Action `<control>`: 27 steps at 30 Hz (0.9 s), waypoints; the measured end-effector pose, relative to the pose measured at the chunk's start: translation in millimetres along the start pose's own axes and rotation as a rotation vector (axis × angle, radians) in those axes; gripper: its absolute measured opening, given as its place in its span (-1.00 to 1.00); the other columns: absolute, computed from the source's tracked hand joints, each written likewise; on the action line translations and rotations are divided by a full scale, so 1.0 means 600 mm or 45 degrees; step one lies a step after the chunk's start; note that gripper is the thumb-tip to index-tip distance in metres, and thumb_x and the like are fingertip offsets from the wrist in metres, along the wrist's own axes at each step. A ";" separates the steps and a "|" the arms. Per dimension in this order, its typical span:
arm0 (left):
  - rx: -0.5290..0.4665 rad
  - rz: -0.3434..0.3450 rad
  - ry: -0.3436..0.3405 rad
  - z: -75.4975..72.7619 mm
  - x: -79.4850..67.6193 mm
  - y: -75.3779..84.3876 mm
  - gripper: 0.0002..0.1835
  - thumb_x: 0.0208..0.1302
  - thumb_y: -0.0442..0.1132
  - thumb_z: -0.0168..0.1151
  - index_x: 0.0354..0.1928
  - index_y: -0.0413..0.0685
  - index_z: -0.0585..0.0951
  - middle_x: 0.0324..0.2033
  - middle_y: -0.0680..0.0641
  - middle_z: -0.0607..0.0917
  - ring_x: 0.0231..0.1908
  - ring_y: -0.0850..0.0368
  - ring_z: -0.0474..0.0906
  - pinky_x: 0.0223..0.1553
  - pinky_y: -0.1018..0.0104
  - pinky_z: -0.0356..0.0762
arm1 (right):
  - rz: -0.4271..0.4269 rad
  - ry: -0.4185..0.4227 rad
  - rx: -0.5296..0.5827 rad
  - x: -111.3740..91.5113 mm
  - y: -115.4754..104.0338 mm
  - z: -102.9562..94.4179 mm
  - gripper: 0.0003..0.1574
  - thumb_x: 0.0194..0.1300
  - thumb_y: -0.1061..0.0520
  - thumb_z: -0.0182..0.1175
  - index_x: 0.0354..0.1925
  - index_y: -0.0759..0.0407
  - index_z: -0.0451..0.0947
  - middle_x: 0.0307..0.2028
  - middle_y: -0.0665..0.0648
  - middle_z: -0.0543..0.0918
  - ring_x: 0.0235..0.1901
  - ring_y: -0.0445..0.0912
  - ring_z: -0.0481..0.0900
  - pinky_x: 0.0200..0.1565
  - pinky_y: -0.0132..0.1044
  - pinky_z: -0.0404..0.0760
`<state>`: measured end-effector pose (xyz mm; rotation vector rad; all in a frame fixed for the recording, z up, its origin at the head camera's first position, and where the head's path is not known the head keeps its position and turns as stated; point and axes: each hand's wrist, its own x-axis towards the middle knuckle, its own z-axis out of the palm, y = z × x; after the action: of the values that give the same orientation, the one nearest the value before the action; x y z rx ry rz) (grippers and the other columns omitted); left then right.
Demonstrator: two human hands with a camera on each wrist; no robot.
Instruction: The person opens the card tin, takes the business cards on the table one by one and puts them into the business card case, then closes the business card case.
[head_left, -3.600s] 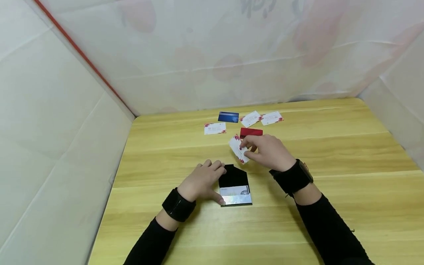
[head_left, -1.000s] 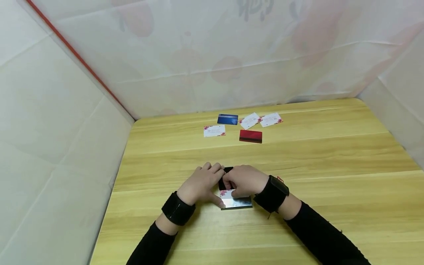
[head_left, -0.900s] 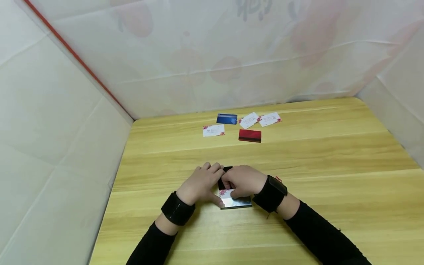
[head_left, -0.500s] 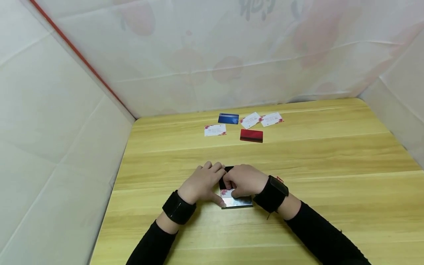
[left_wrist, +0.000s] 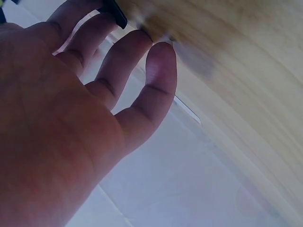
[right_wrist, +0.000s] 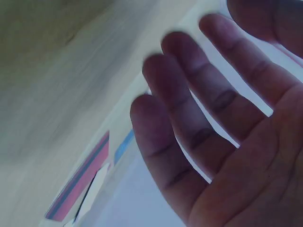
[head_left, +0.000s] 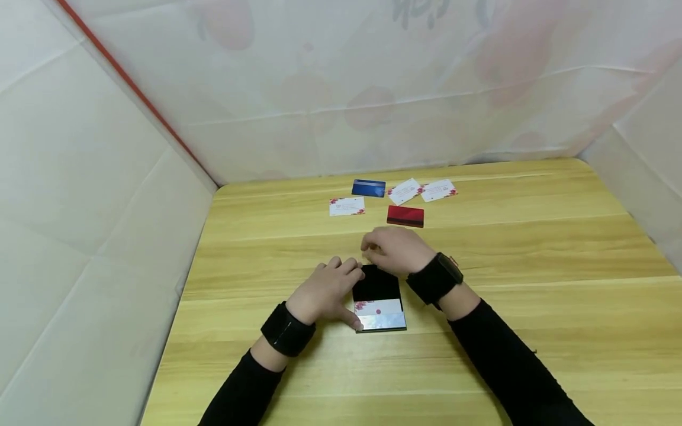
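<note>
A black card holder (head_left: 377,287) lies opened flat on the table, its flap pointing away. A white card with pink flowers (head_left: 391,306) sits in its silvery pocket, upper part showing. My left hand (head_left: 322,290) holds the holder by its left side, thumb on the near corner and fingertips at the flap; in the left wrist view a black corner (left_wrist: 115,13) shows at the fingers. My right hand (head_left: 401,251) hovers over the flap's far end, fingers loosely bent and nothing between them. Past it lies a red card with a dark stripe (head_left: 405,216).
Farther back on the wooden table (head_left: 533,248) lie a blue card (head_left: 368,188), a white flowered card (head_left: 347,206) and two more white cards, one (head_left: 404,191) touching the other (head_left: 439,190). A pale fabric wall (head_left: 319,130) rises behind the table's far edge.
My right hand brought the white flowered card into the holder's pocket, pressed there, then let go and rose away toward the flap's far end. My left hand stays on the holder.
</note>
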<state>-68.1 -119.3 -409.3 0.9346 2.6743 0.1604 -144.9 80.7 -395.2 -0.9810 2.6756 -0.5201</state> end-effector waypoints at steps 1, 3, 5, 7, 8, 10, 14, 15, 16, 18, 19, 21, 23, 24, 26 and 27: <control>-0.003 0.000 -0.003 0.000 0.000 0.000 0.07 -0.29 0.51 0.44 0.28 0.08 0.48 0.24 0.06 0.43 0.07 0.04 0.37 0.00 0.04 0.48 | 0.002 -0.008 -0.018 0.010 0.001 0.000 -0.72 0.37 0.05 0.21 0.01 0.00 0.69 -0.09 0.00 0.70 -0.15 -0.11 0.61 -0.09 -0.16 0.59; 0.001 0.002 -0.004 0.000 0.001 0.001 0.07 -0.29 0.51 0.44 0.29 0.08 0.48 0.24 0.06 0.43 0.07 0.04 0.37 0.00 0.03 0.48 | -0.009 -0.032 -0.050 0.030 0.001 0.001 -0.59 0.37 0.07 0.20 0.17 0.03 0.62 0.13 0.10 0.64 0.08 -0.02 0.59 0.07 -0.07 0.58; 0.006 0.006 -0.007 0.000 0.001 0.002 0.08 -0.29 0.52 0.43 0.30 0.08 0.47 0.24 0.06 0.43 0.08 0.04 0.37 0.00 0.02 0.48 | -0.028 -0.062 -0.098 0.048 0.001 0.003 -0.46 0.38 0.08 0.19 0.30 0.04 0.52 0.32 0.18 0.49 0.30 0.06 0.45 0.22 0.01 0.49; 0.010 0.006 -0.010 0.002 0.001 0.003 0.09 -0.30 0.52 0.43 0.31 0.09 0.47 0.24 0.06 0.43 0.08 0.04 0.37 0.01 0.01 0.48 | -0.034 -0.103 -0.146 0.064 0.000 0.005 -0.35 0.40 0.06 0.17 0.41 0.01 0.38 0.45 0.21 0.32 0.43 0.11 0.27 0.32 0.06 0.38; 0.012 0.006 -0.010 0.002 0.001 0.004 0.10 -0.30 0.53 0.42 0.31 0.09 0.47 0.25 0.06 0.44 0.08 0.04 0.37 0.02 0.01 0.48 | -0.030 -0.121 -0.157 0.069 0.000 0.006 -0.30 0.40 0.05 0.17 0.46 0.00 0.32 0.48 0.23 0.24 0.47 0.14 0.19 0.34 0.10 0.32; 0.009 0.008 -0.013 0.004 0.001 0.006 0.10 -0.30 0.53 0.42 0.31 0.09 0.47 0.25 0.06 0.44 0.07 0.05 0.36 0.01 0.03 0.48 | -0.012 -0.153 -0.174 0.077 0.001 0.010 -0.22 0.42 0.02 0.16 0.52 -0.05 0.18 0.52 0.24 0.15 0.50 0.18 0.10 0.38 0.15 0.25; 0.007 0.017 -0.011 0.004 0.000 0.011 0.11 -0.30 0.55 0.41 0.32 0.09 0.46 0.24 0.06 0.44 0.05 0.06 0.36 -0.02 0.09 0.47 | 0.040 -0.185 -0.152 0.076 0.002 0.017 -0.09 0.40 -0.04 0.19 0.57 -0.14 0.03 0.50 0.25 0.19 0.48 0.21 0.13 0.36 0.19 0.26; 0.005 0.018 -0.012 0.004 0.000 0.012 0.11 -0.30 0.55 0.41 0.32 0.09 0.46 0.23 0.06 0.44 0.04 0.06 0.35 -0.03 0.09 0.46 | 0.046 -0.186 -0.159 0.074 0.003 0.019 -0.07 0.40 -0.07 0.20 0.58 -0.16 0.01 0.49 0.25 0.22 0.47 0.21 0.16 0.34 0.18 0.29; 0.004 0.017 -0.012 0.003 0.000 0.013 0.10 -0.30 0.54 0.41 0.32 0.09 0.46 0.22 0.06 0.44 0.03 0.06 0.35 -0.03 0.09 0.46 | 0.049 -0.183 -0.164 0.072 0.003 0.020 -0.05 0.39 -0.09 0.21 0.58 -0.18 -0.01 0.47 0.25 0.25 0.45 0.21 0.20 0.33 0.17 0.31; 0.007 0.011 -0.012 0.002 -0.002 0.013 0.09 -0.30 0.53 0.42 0.31 0.09 0.46 0.20 0.07 0.45 0.03 0.06 0.35 -0.01 0.06 0.47 | 0.042 -0.165 -0.187 0.070 0.001 0.023 -0.02 0.37 -0.14 0.23 0.58 -0.19 -0.01 0.42 0.25 0.31 0.38 0.20 0.29 0.27 0.14 0.39; 0.006 0.010 -0.013 0.001 -0.003 0.013 0.09 -0.30 0.53 0.43 0.30 0.09 0.47 0.19 0.07 0.45 0.02 0.06 0.35 -0.01 0.05 0.47 | 0.038 -0.154 -0.201 0.070 0.001 0.024 -0.02 0.36 -0.17 0.23 0.58 -0.19 -0.02 0.40 0.25 0.31 0.35 0.21 0.31 0.24 0.14 0.41; 0.004 0.010 -0.016 -0.001 -0.004 0.012 0.08 -0.30 0.52 0.44 0.29 0.09 0.47 0.17 0.07 0.46 0.03 0.05 0.35 0.01 0.02 0.48 | 0.038 -0.146 -0.212 0.072 0.000 0.024 -0.02 0.37 -0.22 0.21 0.58 -0.19 -0.02 0.43 0.27 0.23 0.36 0.24 0.28 0.26 0.16 0.39; 0.003 0.017 -0.009 -0.002 -0.003 0.011 0.07 -0.30 0.51 0.44 0.29 0.09 0.48 0.18 0.07 0.46 0.04 0.05 0.35 0.04 -0.01 0.49 | 0.048 -0.150 -0.226 0.075 0.002 0.024 -0.03 0.38 -0.27 0.17 0.58 -0.18 -0.01 0.50 0.28 0.11 0.40 0.27 0.21 0.28 0.19 0.34; 0.001 0.020 -0.007 -0.002 -0.003 0.011 0.07 -0.30 0.51 0.44 0.29 0.09 0.48 0.18 0.07 0.46 0.05 0.05 0.35 0.04 -0.01 0.49 | 0.055 -0.157 -0.233 0.077 0.003 0.023 -0.04 0.39 -0.29 0.15 0.58 -0.17 0.00 0.53 0.29 0.06 0.43 0.28 0.16 0.31 0.20 0.30; -0.004 0.026 -0.002 -0.002 -0.002 0.011 0.07 -0.30 0.51 0.44 0.28 0.09 0.48 0.19 0.07 0.45 0.06 0.05 0.35 0.04 -0.02 0.49 | 0.064 -0.173 -0.253 0.081 0.008 0.023 -0.05 0.40 -0.32 0.11 0.58 -0.15 0.00 0.56 0.28 -0.02 0.49 0.28 0.05 0.37 0.20 0.22; -0.005 0.028 0.002 -0.001 -0.001 0.011 0.07 -0.30 0.51 0.44 0.28 0.09 0.48 0.20 0.07 0.44 0.06 0.05 0.35 0.04 -0.01 0.49 | 0.065 -0.172 -0.255 0.083 0.010 0.023 -0.05 0.40 -0.32 0.11 0.57 -0.13 0.02 0.55 0.29 0.00 0.50 0.27 0.05 0.37 0.19 0.22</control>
<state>-63.7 -114.4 -407.3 0.9639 2.6652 0.1716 -180.6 49.0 -415.4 -0.9592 2.6597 -0.1701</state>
